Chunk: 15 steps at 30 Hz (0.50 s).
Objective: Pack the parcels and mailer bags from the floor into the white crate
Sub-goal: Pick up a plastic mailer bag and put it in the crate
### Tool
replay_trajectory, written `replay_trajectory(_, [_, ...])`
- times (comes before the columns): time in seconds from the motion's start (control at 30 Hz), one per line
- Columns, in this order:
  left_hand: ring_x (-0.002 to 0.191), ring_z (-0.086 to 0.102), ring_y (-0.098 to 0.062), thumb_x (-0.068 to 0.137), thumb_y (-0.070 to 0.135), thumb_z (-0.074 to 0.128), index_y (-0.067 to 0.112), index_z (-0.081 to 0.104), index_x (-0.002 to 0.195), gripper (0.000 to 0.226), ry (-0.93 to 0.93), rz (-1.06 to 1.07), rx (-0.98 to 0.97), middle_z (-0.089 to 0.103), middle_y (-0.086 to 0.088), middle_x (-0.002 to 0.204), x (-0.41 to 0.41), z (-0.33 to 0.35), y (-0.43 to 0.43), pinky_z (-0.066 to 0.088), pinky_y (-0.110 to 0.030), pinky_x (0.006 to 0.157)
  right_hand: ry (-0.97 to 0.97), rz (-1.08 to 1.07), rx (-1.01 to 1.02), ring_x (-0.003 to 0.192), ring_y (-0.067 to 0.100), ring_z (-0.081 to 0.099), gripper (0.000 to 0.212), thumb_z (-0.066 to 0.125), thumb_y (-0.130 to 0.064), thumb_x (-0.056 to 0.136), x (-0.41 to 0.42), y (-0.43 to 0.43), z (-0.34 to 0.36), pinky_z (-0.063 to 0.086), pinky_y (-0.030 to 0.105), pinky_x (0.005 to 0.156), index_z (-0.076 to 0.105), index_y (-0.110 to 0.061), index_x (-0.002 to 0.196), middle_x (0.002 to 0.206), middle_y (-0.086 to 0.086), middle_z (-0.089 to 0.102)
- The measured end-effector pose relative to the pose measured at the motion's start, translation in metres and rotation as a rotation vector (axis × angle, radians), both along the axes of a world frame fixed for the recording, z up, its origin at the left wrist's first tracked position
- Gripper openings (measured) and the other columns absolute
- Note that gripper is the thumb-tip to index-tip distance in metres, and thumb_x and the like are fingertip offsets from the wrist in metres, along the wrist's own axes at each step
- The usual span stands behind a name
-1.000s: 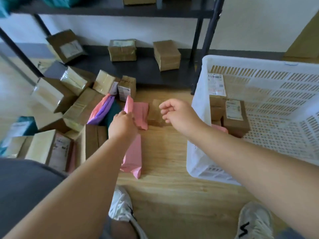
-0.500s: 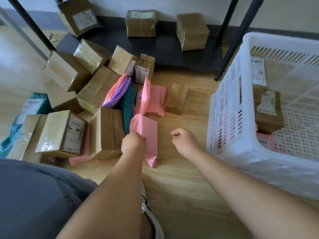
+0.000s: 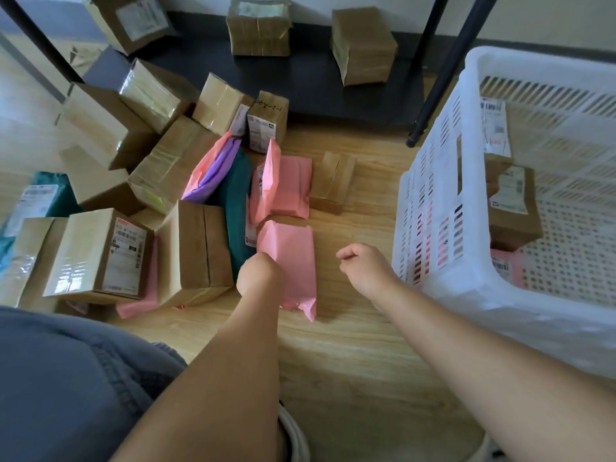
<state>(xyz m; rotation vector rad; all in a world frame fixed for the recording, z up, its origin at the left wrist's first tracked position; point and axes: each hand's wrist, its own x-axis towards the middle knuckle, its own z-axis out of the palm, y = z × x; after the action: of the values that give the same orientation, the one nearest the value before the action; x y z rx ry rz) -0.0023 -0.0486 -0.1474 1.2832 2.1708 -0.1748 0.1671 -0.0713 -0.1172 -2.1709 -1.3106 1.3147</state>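
A pink mailer bag (image 3: 293, 258) lies on the wood floor in the middle, and my left hand (image 3: 258, 276) grips its left edge. My right hand (image 3: 363, 266) hovers just right of the bag with its fingers curled and nothing in it. The white crate (image 3: 433, 208) stands at the right; a brown parcel (image 3: 513, 208) and a pink bag (image 3: 506, 266) lie inside it. Behind the held bag lie more pink bags (image 3: 283, 188), a purple bag (image 3: 216, 175), a teal bag (image 3: 236, 208) and a small brown parcel (image 3: 333, 183).
Several brown cardboard parcels (image 3: 100, 251) are piled on the floor at the left. Two more boxes (image 3: 361, 45) sit on the dark bottom shelf of a rack, whose black leg (image 3: 443, 78) stands beside the crate. My knee in grey cloth (image 3: 66, 378) fills the lower left.
The view tilted down and my head moved closer. My left hand dropped to the near pink bag and closed on its edge; my right hand drew back from the far parcels.
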Motion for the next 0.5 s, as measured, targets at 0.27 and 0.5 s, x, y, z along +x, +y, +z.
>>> replay_trajectory(0.27, [0.083,0.059,-0.028,0.091,0.028,0.048,0.005,0.063,0.110,0.033,-0.213,-0.008,0.144,0.064,-0.010,0.100,0.018,0.065,0.009,0.043,-0.031,0.064,0.009,0.077,0.117,0.090,0.019,0.061,0.026,0.052,-0.010,0.090,0.003,-0.003,0.040,0.048,0.022,0.073,0.064,-0.027,0.105,0.104,-0.003,0.065])
replay_trajectory(0.5, [0.107,0.062,-0.034,0.095,0.023,0.050,0.001,0.056,0.121,0.035,-0.425,0.057,0.290,0.065,-0.019,0.115,0.042,0.155,0.012,0.049,-0.042,0.093,-0.095,0.296,0.337,0.115,0.014,0.057,0.035,0.051,-0.009,0.094,0.022,-0.011,0.126,0.042,0.021,0.089,0.058,-0.020,0.127,0.126,-0.005,0.060])
